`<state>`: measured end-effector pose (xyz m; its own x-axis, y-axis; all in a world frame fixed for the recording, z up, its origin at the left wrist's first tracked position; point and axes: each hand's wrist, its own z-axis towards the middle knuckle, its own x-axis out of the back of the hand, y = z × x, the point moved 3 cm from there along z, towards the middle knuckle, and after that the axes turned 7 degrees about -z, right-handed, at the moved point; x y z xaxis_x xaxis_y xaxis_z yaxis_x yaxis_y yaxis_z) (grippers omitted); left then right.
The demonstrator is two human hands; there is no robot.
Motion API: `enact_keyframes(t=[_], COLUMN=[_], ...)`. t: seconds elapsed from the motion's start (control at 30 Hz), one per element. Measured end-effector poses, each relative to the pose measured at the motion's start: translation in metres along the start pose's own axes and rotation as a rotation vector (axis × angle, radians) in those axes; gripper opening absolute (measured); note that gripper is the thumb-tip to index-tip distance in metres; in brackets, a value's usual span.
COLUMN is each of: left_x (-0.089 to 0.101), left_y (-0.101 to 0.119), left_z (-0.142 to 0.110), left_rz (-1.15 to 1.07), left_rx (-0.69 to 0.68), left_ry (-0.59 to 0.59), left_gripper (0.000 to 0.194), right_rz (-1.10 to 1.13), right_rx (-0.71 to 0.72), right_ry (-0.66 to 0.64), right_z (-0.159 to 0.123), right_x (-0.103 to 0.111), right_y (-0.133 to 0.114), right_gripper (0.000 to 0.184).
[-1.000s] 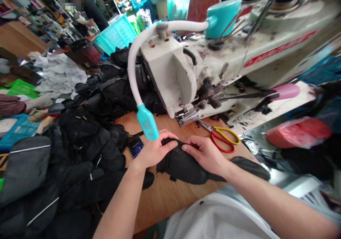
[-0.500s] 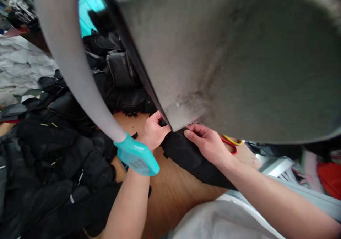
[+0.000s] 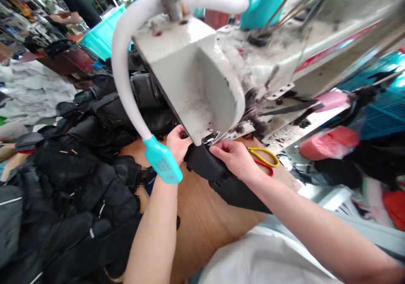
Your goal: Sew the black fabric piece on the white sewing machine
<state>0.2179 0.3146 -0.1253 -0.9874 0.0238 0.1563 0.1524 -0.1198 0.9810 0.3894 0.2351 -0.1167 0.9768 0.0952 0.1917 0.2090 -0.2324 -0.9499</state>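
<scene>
Seen from the head camera, a person works at a sewing machine (image 3: 196, 77), both bare hands gathered beneath its pale, smudged head. A piece of black cloth (image 3: 205, 163) lies on the wooden table (image 3: 202, 220), its far edge just under the machine's needle end and its near end stretching toward the person's right forearm. The right hand (image 3: 236, 159) is drawn narrow, thumb and fingertips pinching the cloth's upper edge beside the metal parts. The left hand (image 3: 177, 145) is bent at the cloth's left edge; its fingertips are partly hidden behind the machine, and whether they grip cannot be told. A lamp (image 3: 163, 161) with a white bendy neck arches over the machine, its turquoise end hanging in front of the left wrist.

Just beyond the right hand lie scissors (image 3: 268, 156) with one yellow and one red handle, their blades out of sight. At left, a heap of black bags (image 3: 79, 170) crowds the table's edge, some pieces crossed by pale strips. Behind are a pile of white material (image 3: 31, 90), a turquoise crate (image 3: 99, 35) and another person (image 3: 85, 5) in dark clothing. A red plastic bag (image 3: 329, 142) sits at right, beyond the table.
</scene>
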Motion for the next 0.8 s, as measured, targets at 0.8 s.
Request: enact_keyframes(t=[0.8], left_x=[0.009], left_y=[0.076], left_z=[-0.079], left_rz=[0.888], left_rx=[-0.749], left_ry=[-0.547], left_gripper=[0.033], right_rz=[-0.147], right_rx=[0.168], right_ry=[-0.259], right_z=[-0.018], right_x=[0.021], right_y=[0.014], right_gripper=[0.025])
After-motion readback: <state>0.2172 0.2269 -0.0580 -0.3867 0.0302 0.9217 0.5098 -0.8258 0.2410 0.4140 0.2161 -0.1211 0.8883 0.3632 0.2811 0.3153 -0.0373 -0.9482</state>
